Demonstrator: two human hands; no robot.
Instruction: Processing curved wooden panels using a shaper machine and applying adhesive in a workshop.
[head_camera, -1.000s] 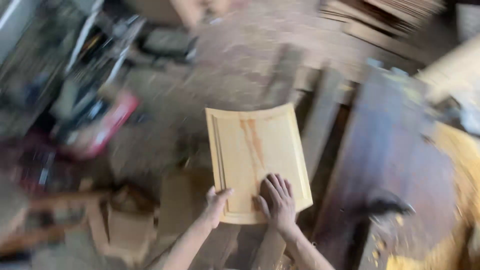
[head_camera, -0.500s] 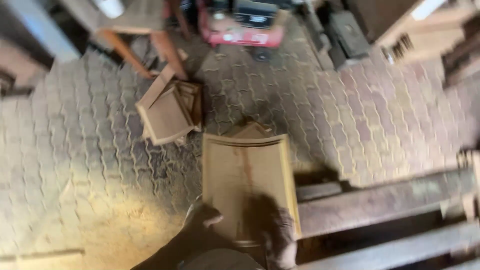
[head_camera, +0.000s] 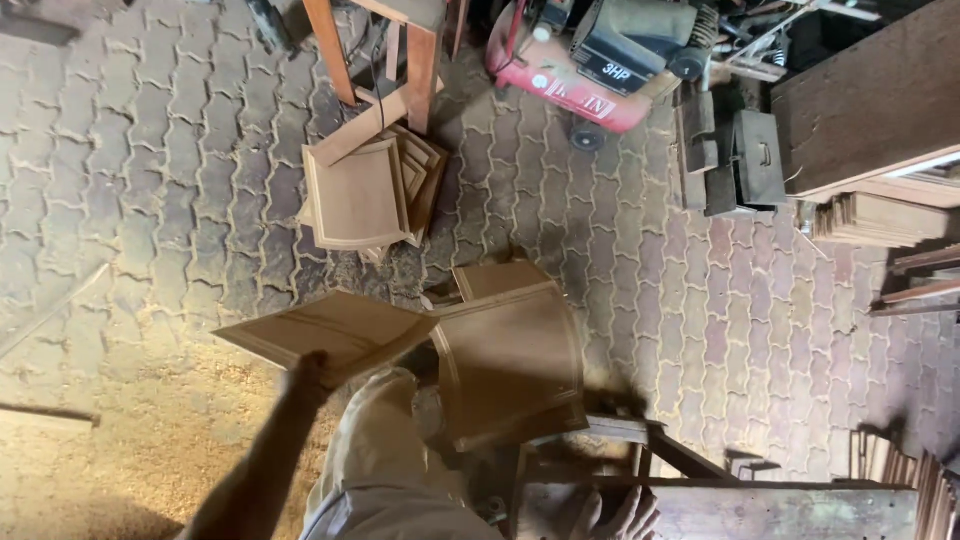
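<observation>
A wooden panel with a raised moulded edge is held out flat over the paved floor by the left hand, whose fingers are clamped on the panel's near edge. The panel is tilted, its far corner pointing toward the left side of the floor. Just to its right, a second, larger panel of the same shape is seen lying on a low stack, with another panel's top edge showing behind it. The right hand is rested on a dusty workbench at the bottom edge of the view, fingers spread apart and flat, gripping nothing. A light trouser leg is seen between the two hands. Farther up the floor, a pile of similar panels is leaned against the legs of a wooden stool. A red air compressor is stood near the top edge, with dark metal boxes just beside it. Stacked boards are piled along the right edge. Sawdust is spread thick over the lower left of the floor.
</observation>
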